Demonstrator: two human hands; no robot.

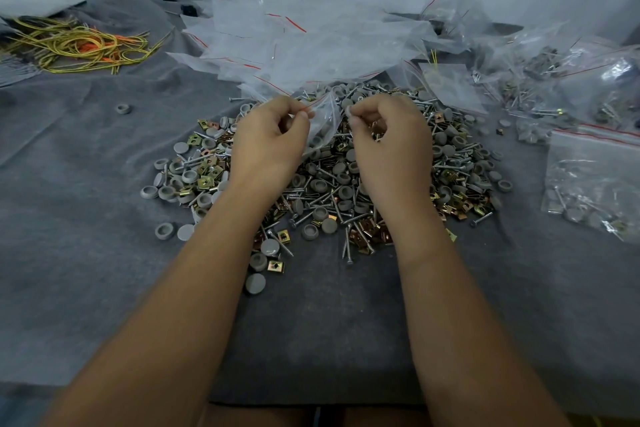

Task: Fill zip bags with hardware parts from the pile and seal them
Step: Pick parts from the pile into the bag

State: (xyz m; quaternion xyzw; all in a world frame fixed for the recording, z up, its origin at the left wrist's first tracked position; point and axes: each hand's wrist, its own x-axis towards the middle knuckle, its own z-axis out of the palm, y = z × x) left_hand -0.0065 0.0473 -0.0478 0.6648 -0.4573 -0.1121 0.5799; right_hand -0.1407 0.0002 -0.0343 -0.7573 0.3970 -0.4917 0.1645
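**Two hands hold a small bag over the pile**

The pile of parts [332, 177] lies in the middle of a grey cloth [86, 218], and I use it as the landmark. Above the far half of the pile, the left hand [268, 135] pinches the top edge of a small zip bag [323, 116] between thumb and fingertips, with the other fingers curled. The bag hangs between the two hands and touches the left one. The right hand [389, 139] is just beside the bag on its right side. Its thumb and first fingers are pressed together on something small and grey at the bag's edge; I cannot tell if it grips the bag itself or only a part.

The bag is thin clear plastic, wrinkled, with a red line along its opening. The pile is a mix of shapes: round grey caps with a matte face, long silver screws with thread, and small square metal clips in a shiny gold and copper colour.

Behind the pile lies a loose heap of empty bags [311, 42], flat and glossy. To the right of the pile lie filled bags [595, 180], bulging with the same parts. Far to the left of the pile, behind it, there is a tangle of yellow and orange wires [79, 45]. The cloth looks soft and felt-like, with folds.
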